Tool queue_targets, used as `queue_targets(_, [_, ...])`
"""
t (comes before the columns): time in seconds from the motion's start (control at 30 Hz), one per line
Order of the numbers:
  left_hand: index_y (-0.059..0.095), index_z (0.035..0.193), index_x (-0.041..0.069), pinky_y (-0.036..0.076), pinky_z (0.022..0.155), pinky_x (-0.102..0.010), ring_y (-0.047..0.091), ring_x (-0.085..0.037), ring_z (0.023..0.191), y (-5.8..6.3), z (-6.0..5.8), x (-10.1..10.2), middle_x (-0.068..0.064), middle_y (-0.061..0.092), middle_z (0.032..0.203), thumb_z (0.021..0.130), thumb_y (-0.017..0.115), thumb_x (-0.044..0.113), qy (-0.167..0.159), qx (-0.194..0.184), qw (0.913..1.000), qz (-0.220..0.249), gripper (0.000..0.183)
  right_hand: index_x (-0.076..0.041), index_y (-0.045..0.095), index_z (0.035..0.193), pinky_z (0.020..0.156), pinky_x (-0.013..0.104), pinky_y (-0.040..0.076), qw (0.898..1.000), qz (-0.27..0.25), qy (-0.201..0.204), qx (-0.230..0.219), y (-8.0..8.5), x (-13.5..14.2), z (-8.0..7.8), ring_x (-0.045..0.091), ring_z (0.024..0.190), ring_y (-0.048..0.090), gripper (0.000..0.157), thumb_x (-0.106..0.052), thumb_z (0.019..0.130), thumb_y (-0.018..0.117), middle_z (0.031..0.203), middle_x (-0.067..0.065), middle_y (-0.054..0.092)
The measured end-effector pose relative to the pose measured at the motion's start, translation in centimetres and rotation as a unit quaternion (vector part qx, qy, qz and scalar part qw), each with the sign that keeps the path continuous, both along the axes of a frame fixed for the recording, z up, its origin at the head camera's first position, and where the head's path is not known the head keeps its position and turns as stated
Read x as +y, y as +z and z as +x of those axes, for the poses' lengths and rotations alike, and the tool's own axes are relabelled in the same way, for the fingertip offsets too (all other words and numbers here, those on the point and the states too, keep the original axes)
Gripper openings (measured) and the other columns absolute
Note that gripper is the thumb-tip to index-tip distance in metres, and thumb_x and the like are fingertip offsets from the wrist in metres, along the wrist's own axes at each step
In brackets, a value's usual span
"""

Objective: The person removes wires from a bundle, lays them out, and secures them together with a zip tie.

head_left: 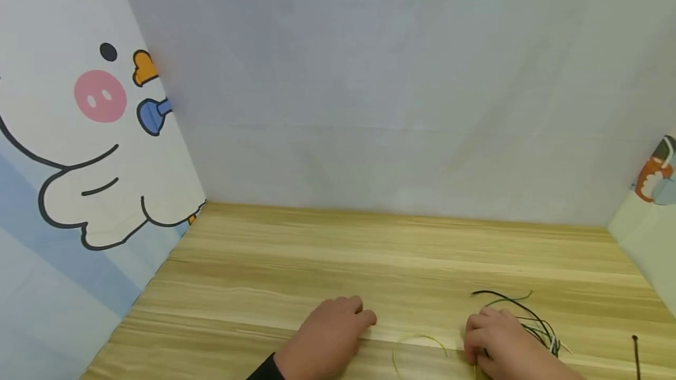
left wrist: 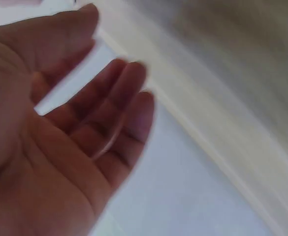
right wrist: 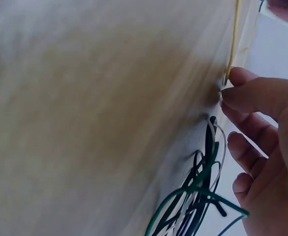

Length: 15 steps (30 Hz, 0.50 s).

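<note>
A thin yellow wire (head_left: pixel 419 336) curves on the wooden table between my two hands. My right hand (head_left: pixel 499 342) is low over the tabletop, thumb and index finger pinching near one end of the yellow wire (right wrist: pixel 234 37). Right beside that hand lies a tangle of black, green and white wires (head_left: pixel 546 333), partly covered by it in the head view. My left hand (head_left: pixel 333 333) is to the left of the yellow wire, its fingers loosely bent. Its palm (left wrist: pixel 50 172) shows bare in the left wrist view.
The wooden tabletop (head_left: pixel 317 257) meets a pale grey cloth wall (head_left: pixel 391 92) at the back. A cartoon-printed panel (head_left: pixel 58 133) stands at the left, another printed panel (head_left: pixel 649 233) at the right. Near the right edge lies a thin black strip with a small head (head_left: pixel 636 356).
</note>
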State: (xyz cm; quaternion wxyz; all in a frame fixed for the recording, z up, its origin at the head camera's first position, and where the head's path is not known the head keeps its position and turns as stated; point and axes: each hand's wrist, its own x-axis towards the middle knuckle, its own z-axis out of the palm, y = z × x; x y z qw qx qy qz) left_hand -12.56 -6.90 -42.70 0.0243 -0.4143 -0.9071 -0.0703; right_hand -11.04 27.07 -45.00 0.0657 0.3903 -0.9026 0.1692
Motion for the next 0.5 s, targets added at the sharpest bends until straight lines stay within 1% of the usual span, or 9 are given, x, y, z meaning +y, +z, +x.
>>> queue_targets(0.03, [0.067, 0.115, 0.027, 0.047, 0.072, -0.022, 0.056, -0.007, 0.087, -0.3, 0.1, 0.3, 0.006, 0.06, 0.103, 0.089, 0.069, 0.011, -0.028, 0.01, 0.9995, 0.005, 0.03, -0.039, 0.057, 0.074, 0.063, 0.024, 0.025, 1.0, 0.002, 0.0, -0.004, 0.0, 0.0, 0.0, -0.002, 0.072, 0.034, 0.046, 0.003, 0.067, 0.074, 0.082, -0.028, 0.047])
queue_targets(0.1, [0.063, 0.125, 0.033, 0.047, 0.079, -0.024, 0.056, -0.009, 0.101, -0.8, 0.4, 0.7, 0.003, 0.058, 0.121, 0.093, 0.066, 0.023, -0.09, 0.009, 0.9957, 0.018, 0.034, -0.038, 0.058, 0.076, 0.063, 0.024, 0.027, 1.0, 0.009, -0.002, -0.007, 0.1, -0.2, 0.1, -0.001, 0.073, 0.036, 0.043, 0.002, 0.069, 0.074, 0.083, -0.028, 0.048])
queue_targets(0.17, [0.061, 0.129, 0.038, 0.047, 0.09, -0.028, 0.052, -0.012, 0.117, -1.4, 0.8, 0.9, 0.001, 0.053, 0.136, 0.098, 0.058, 0.036, -0.141, -0.016, 0.9895, 0.027, 0.031, -0.038, 0.059, 0.08, 0.063, 0.026, 0.03, 1.0, 0.017, -0.001, -0.017, 0.1, -0.3, 0.1, -0.001, 0.075, 0.038, 0.043, 0.002, 0.071, 0.073, 0.084, -0.028, 0.048])
queue_targets(0.23, [0.061, 0.128, 0.039, 0.043, 0.097, -0.03, 0.047, -0.011, 0.126, -1.7, 1.2, 0.9, 0.002, 0.049, 0.142, 0.101, 0.048, 0.048, -0.17, -0.048, 0.984, 0.023, 0.032, -0.038, 0.06, 0.085, 0.064, 0.027, 0.032, 0.999, 0.02, 0.006, -0.034, 0.2, -0.3, 0.1, 0.0, 0.078, 0.039, 0.042, 0.0, 0.074, 0.073, 0.088, -0.027, 0.049])
queue_targets(0.27, [0.063, 0.126, 0.038, 0.041, 0.1, -0.03, 0.045, -0.011, 0.127, -1.8, 1.4, 0.8, 0.003, 0.049, 0.141, 0.101, 0.044, 0.052, -0.176, -0.059, 0.9824, 0.022, 0.034, -0.039, 0.06, 0.087, 0.064, 0.026, 0.032, 0.999, 0.019, 0.011, -0.042, 0.2, -0.3, 0.2, 0.0, 0.079, 0.039, 0.04, -0.002, 0.078, 0.073, 0.09, -0.026, 0.049])
queue_targets(0.33, [0.067, 0.119, 0.038, 0.04, 0.101, -0.03, 0.045, -0.01, 0.127, -1.8, 1.6, 0.5, 0.005, 0.051, 0.138, 0.101, 0.043, 0.053, -0.173, -0.072, 0.9821, 0.016, 0.033, -0.041, 0.059, 0.087, 0.064, 0.025, 0.03, 0.998, 0.016, 0.022, -0.057, 0.3, -0.3, 0.4, -0.001, 0.079, 0.036, 0.03, -0.014, 0.086, 0.073, 0.091, -0.026, 0.047])
queue_targets(0.37, [0.068, 0.116, 0.038, 0.041, 0.1, -0.03, 0.045, -0.009, 0.126, -1.7, 1.7, 0.4, 0.006, 0.053, 0.136, 0.1, 0.044, 0.054, -0.169, -0.069, 0.983, 0.013, 0.033, -0.041, 0.059, 0.086, 0.064, 0.025, 0.029, 0.998, 0.014, 0.027, -0.064, 0.3, -0.4, 0.5, -0.001, 0.079, 0.035, 0.025, -0.021, 0.089, 0.072, 0.092, -0.026, 0.046])
queue_targets(0.43, [0.068, 0.111, 0.038, 0.042, 0.098, -0.031, 0.046, -0.01, 0.124, -1.5, 1.8, 0.1, 0.007, 0.054, 0.133, 0.1, 0.043, 0.055, -0.161, -0.058, 0.9852, 0.009, 0.032, -0.042, 0.056, 0.081, 0.064, 0.023, 0.025, 0.998, 0.01, 0.03, -0.063, 0.4, -0.3, 0.7, -0.001, 0.076, 0.032, 0.017, -0.037, 0.089, 0.07, 0.089, -0.025, 0.043])
queue_targets(0.5, [0.068, 0.105, 0.038, 0.042, 0.097, -0.031, 0.047, -0.01, 0.122, -1.5, 1.8, -0.2, 0.007, 0.054, 0.13, 0.099, 0.043, 0.057, -0.145, -0.037, 0.9887, 0.005, 0.032, -0.042, 0.053, 0.076, 0.063, 0.024, 0.023, 0.998, 0.005, 0.026, -0.064, 0.5, -0.3, 0.8, -0.002, 0.074, 0.03, 0.019, -0.047, 0.089, 0.066, 0.086, -0.025, 0.041])
